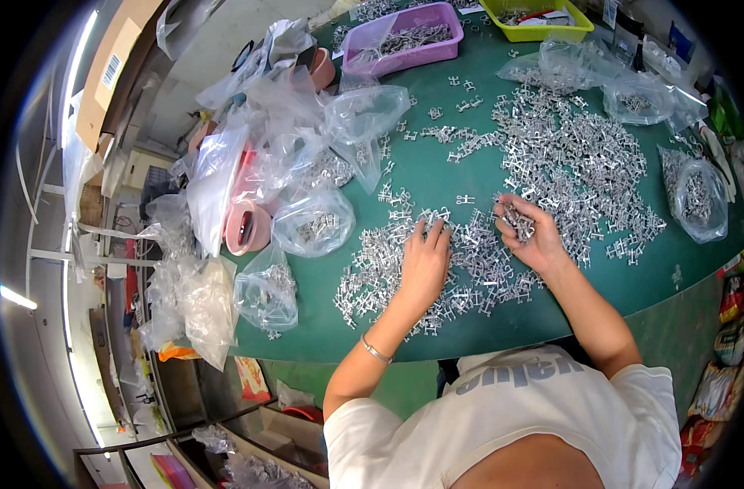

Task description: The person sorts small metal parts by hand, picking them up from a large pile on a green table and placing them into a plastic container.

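Note:
Many small silver metal clips, shaped like a letter H, lie in a loose pile (486,265) on the green table. My left hand (426,261) reaches over this near pile with its fingers stretched and a little apart, their tips among the clips. I cannot see anything held in it. To its right, my right hand (541,243) is raised with curled fingers around a small bunch of the metal clips (518,222). A single clip (465,200) lies on the table beyond and between my hands. A larger heap of clips (576,155) spreads out at the far right.
Clear plastic bags holding clips stand at the left (313,224) and right (698,200). At the back are a purple basin (359,61) and a yellow-green basin (543,33), both with metal parts. A pink container (248,228) sits left. The green table's (347,346) front edge runs before me.

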Tool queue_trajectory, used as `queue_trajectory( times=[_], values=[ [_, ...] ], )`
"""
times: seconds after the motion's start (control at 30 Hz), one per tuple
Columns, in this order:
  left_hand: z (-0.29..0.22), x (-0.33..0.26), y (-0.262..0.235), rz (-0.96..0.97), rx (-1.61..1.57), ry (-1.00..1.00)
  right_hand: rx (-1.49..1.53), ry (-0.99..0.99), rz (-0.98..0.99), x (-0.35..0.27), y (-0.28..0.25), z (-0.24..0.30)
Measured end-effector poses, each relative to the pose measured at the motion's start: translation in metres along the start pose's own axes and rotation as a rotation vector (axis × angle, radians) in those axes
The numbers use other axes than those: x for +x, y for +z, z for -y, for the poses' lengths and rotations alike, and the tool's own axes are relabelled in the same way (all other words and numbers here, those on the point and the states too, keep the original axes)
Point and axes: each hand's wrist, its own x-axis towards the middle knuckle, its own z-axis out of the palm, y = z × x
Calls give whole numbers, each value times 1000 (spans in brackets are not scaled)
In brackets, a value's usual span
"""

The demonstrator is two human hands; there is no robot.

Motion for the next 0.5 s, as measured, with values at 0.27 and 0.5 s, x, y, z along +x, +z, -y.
queue_trajectory(
  times=[0.27, 0.5],
  values=[
    [1, -5, -12, -116, -79, -19, -5, 3, 3, 1, -1, -1],
    [30, 51, 3, 21, -228, -42, -44, 3, 27, 1, 1, -2]
  ],
)
